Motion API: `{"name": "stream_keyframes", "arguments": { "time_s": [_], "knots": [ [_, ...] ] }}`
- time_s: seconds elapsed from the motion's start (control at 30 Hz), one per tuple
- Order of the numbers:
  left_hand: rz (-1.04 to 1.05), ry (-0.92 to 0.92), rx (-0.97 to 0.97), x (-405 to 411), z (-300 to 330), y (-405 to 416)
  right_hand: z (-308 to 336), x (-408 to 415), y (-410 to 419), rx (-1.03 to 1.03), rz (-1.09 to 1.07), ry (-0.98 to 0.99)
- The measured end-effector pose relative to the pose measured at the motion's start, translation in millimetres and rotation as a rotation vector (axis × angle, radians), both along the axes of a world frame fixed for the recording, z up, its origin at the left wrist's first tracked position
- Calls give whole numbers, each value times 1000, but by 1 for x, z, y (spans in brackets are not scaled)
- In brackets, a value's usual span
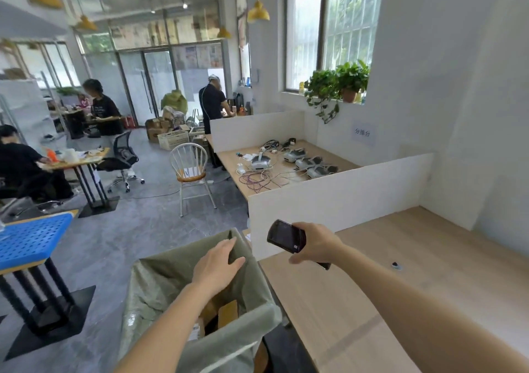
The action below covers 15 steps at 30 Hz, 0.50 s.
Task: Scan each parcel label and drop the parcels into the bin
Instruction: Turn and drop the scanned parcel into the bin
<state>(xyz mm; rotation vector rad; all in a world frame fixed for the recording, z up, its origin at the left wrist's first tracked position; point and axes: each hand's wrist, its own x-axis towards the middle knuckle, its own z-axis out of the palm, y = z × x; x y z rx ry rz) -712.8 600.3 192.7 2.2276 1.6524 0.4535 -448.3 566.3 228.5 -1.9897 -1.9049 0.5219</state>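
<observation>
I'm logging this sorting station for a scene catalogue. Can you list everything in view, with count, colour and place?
bin: one, lined with a grey-green sack, beside the near desk
parcels: a few, brown cardboard, inside the bin
near desk: one, light wood, right foreground
small object: one, dark, on the near desk
headsets: four, white-grey, on the far desk with cables
chair: one, white with wooden seat, mid-floor
potted plants: two, green, on the window sill
blue table: one, perforated top, left
people: three, dark shirts, background
left hand: open, over the bin
right hand: grips a black scanner above the near desk
</observation>
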Motion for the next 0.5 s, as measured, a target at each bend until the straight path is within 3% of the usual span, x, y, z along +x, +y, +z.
{"name": "stream_keyframes", "arguments": {
  "time_s": [0.5],
  "knots": [
    [-435, -119, 64, 79, 40, -180, 53, 26, -307, 105, -469, -144]
  ]
}}
